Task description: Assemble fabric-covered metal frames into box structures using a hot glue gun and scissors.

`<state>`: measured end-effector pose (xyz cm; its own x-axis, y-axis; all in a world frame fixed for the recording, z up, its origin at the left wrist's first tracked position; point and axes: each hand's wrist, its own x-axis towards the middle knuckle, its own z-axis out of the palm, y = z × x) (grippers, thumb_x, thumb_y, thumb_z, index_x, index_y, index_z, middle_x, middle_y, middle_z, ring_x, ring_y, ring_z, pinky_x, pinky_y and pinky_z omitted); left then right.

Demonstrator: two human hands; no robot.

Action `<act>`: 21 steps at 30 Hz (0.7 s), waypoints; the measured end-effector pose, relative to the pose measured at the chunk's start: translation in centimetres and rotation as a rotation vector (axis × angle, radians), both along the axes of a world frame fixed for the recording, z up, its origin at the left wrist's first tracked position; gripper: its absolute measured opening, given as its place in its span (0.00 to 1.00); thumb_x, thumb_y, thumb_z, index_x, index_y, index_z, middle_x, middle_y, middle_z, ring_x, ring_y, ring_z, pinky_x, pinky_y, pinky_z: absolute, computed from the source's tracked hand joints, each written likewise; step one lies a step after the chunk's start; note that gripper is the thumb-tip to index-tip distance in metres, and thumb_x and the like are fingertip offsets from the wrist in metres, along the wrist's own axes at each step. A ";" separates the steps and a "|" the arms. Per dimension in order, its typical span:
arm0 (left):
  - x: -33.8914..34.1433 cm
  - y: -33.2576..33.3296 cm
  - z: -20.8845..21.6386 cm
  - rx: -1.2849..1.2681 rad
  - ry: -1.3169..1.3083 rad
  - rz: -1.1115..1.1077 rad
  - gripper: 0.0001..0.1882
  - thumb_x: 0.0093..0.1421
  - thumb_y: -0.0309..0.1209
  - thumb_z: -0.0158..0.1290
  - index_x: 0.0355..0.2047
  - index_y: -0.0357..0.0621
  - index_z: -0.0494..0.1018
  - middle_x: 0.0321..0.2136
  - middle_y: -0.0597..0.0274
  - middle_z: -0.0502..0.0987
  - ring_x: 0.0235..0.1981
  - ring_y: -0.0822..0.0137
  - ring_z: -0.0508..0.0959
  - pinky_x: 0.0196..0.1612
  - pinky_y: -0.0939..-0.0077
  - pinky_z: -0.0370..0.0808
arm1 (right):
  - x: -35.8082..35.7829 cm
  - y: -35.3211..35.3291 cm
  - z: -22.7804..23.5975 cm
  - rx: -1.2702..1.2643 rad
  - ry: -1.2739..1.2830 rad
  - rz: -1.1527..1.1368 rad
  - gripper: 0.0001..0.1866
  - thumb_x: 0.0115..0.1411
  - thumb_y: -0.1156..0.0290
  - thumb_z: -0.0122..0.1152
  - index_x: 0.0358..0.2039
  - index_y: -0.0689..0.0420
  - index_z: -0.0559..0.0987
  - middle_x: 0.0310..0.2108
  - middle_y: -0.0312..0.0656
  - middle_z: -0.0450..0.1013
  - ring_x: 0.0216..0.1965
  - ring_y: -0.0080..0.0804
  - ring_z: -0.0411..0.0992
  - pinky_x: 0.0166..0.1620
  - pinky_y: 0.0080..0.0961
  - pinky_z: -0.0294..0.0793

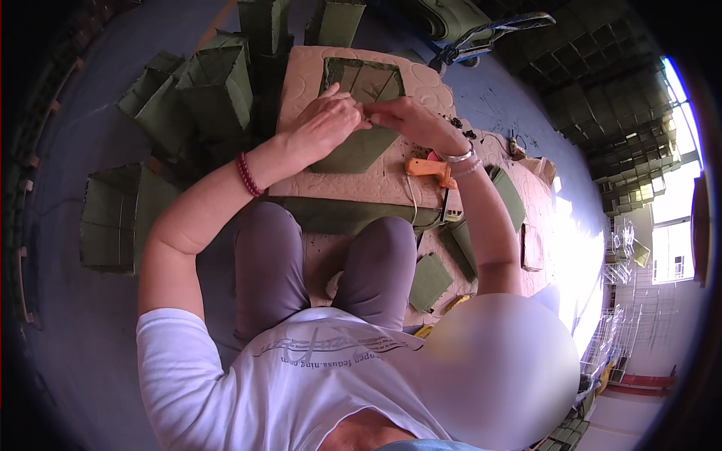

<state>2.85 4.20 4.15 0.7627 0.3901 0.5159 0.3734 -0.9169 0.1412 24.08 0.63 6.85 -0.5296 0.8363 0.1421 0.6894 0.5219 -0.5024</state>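
A green fabric box (350, 156) with an open top and thin wire across its opening lies in front of me on a padded pink-beige work surface (301, 83). Over its near rim, my left hand (329, 120) and my right hand (412, 120) come together with fingertips almost touching. Both are closed, thumbs and fingers pinching at the rim; the exact spot is partly hidden by the fingers. To the right of the box, near my right wrist, an orange glue gun (429, 168) with a white cord rests on the surface.
Several finished-looking green boxes (216, 86) stand on the floor to the left, one more (113, 214) nearer me. Green panels (430, 282) lie at my right. A blue trolley (485, 34) carries green rolled material. Stacked boxes (624, 135) and wire frames (620, 331) line the right.
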 end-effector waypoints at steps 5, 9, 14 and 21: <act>-1.1 -4.4 -3.1 0.209 -0.229 0.107 0.19 0.54 0.23 0.57 0.48 0.33 0.73 0.46 0.53 0.76 0.51 0.59 0.74 0.53 0.69 0.74 | -0.9 -4.9 -1.6 0.578 0.174 -0.331 0.12 0.61 0.78 0.54 0.46 0.62 0.76 0.38 0.48 0.77 0.39 0.47 0.75 0.56 0.38 0.70; 1.0 -3.9 -4.2 0.104 -0.213 0.083 0.19 0.54 0.21 0.56 0.48 0.32 0.73 0.39 0.57 0.75 0.44 0.60 0.75 0.47 0.69 0.75 | -1.4 -5.2 -5.0 0.694 -0.032 -0.217 0.14 0.58 0.76 0.59 0.44 0.62 0.74 0.39 0.46 0.75 0.43 0.44 0.75 0.60 0.42 0.67; 1.6 -1.5 -3.1 -0.112 -0.160 -0.028 0.10 0.57 0.25 0.52 0.38 0.34 0.75 0.31 0.51 0.76 0.39 0.55 0.77 0.42 0.64 0.74 | -1.1 -4.2 -3.6 0.430 -0.152 -0.231 0.12 0.62 0.67 0.56 0.39 0.63 0.77 0.31 0.50 0.76 0.42 0.44 0.75 0.62 0.43 0.63; 1.0 0.5 -0.8 -0.166 -0.045 -0.018 0.11 0.60 0.31 0.55 0.32 0.33 0.76 0.31 0.46 0.78 0.36 0.49 0.78 0.39 0.61 0.75 | 1.1 -1.1 -1.5 -0.104 0.407 -0.295 0.29 0.72 0.52 0.35 0.49 0.64 0.77 0.41 0.56 0.77 0.49 0.39 0.75 0.61 0.34 0.63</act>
